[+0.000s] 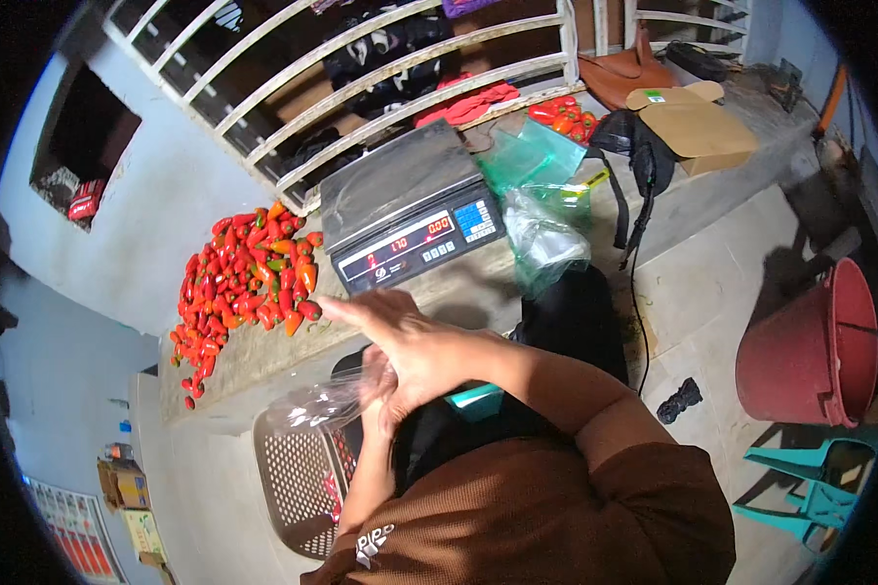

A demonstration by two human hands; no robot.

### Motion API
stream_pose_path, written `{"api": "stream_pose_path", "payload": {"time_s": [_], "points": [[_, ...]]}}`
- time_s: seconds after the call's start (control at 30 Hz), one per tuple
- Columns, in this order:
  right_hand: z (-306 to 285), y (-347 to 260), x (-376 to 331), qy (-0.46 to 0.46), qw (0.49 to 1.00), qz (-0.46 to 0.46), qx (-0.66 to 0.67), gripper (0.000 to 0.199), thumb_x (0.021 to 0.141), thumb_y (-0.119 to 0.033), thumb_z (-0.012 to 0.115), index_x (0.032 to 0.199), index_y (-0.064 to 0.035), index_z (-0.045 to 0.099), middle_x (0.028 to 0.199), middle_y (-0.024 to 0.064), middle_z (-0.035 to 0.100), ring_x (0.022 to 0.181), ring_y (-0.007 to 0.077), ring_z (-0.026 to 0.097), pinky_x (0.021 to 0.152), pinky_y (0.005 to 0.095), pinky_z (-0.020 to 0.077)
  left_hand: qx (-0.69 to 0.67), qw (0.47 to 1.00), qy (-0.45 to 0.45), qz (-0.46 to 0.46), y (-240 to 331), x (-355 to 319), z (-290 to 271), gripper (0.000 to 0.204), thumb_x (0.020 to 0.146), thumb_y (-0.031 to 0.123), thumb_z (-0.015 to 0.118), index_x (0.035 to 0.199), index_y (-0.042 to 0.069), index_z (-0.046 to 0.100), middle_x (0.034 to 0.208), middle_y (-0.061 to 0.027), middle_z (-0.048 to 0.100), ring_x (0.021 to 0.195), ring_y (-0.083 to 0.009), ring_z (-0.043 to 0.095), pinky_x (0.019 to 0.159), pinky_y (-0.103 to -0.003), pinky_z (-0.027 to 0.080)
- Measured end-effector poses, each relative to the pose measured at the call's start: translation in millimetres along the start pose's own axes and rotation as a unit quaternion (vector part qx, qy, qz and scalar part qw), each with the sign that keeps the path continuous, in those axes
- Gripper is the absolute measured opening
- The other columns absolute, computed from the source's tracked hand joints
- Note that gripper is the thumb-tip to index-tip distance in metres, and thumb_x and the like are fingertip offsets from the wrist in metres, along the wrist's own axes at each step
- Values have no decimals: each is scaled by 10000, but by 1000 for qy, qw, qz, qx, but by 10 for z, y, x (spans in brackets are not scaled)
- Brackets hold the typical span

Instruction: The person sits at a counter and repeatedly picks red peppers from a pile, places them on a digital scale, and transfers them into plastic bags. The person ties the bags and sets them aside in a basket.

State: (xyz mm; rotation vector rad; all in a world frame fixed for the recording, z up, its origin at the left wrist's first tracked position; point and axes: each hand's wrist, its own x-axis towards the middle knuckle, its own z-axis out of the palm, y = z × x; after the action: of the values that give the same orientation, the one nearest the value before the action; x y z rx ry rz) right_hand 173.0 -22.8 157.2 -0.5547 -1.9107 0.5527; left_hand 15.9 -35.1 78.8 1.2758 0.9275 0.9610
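My left hand (377,380) and my right hand (419,353) meet above my lap, pressed together around the gathered end of a clear plastic bag (314,405). The bag hangs out to the left, looking thin and empty. One digit of my right hand points left; its other fingers curl down over the left hand, which they partly hide. Just beyond my hands stands a digital weighing scale (395,190), its dark platform bare and its display lit. Left of it, a loose heap of red, orange and greenish chili peppers (244,273) lies on the ledge (298,356).
Green and clear plastic bags (546,214) lie right of the scale, near bagged red peppers (564,119), a black bag (639,146) and cardboard (698,127). A perforated basket (293,487) stands below left. To the right are a red bucket (800,351) and a turquoise stool (810,492).
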Motion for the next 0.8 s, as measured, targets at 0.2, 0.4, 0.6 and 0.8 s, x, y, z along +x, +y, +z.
{"api": "stream_pose_path", "payload": {"time_s": [0.2, 0.4, 0.6, 0.8], "points": [[714, 616, -342, -128, 978, 102, -133, 413, 674, -303, 644, 1005, -83, 533, 973, 55, 534, 1008, 223, 464, 842, 415, 333, 515, 839, 1, 174, -1000, 184, -523, 363, 854, 124, 421, 1194, -1, 396, 1139, -128, 480, 1035, -215, 471, 862, -329, 385], [655, 291, -289, 38, 932, 291, 214, 248, 876, -277, 436, 881, -44, 520, 748, 172, 567, 698, 352, 555, 611, 369, 444, 268, 943, -187, 66, -776, -34, 38, 348, 823, 186, 490, 1120, 3, 484, 1070, -130, 549, 1012, -225, 504, 848, -330, 400], [563, 41, -277, 29, 967, 163, 195, 253, 840, -269, 527, 860, -26, 458, 645, 128, 504, 611, 271, 528, 570, 362, 415, 250, 946, -194, 72, -792, 98, 164, 337, 822, 224, 484, 1081, 9, 499, 1032, -127, 553, 964, -229, 523, 818, -345, 422], [82, 84, -172, 82, 994, -39, 59, 629, 660, -348, 704, 1134, -56, 412, 1043, 128, 480, 963, 266, 484, 843, 362, 384, 43, 995, 65, -63, -811, 270, -382, 334, 821, 262, 479, 1041, 14, 514, 995, -125, 556, 917, -233, 542, 788, -360, 444]]}}
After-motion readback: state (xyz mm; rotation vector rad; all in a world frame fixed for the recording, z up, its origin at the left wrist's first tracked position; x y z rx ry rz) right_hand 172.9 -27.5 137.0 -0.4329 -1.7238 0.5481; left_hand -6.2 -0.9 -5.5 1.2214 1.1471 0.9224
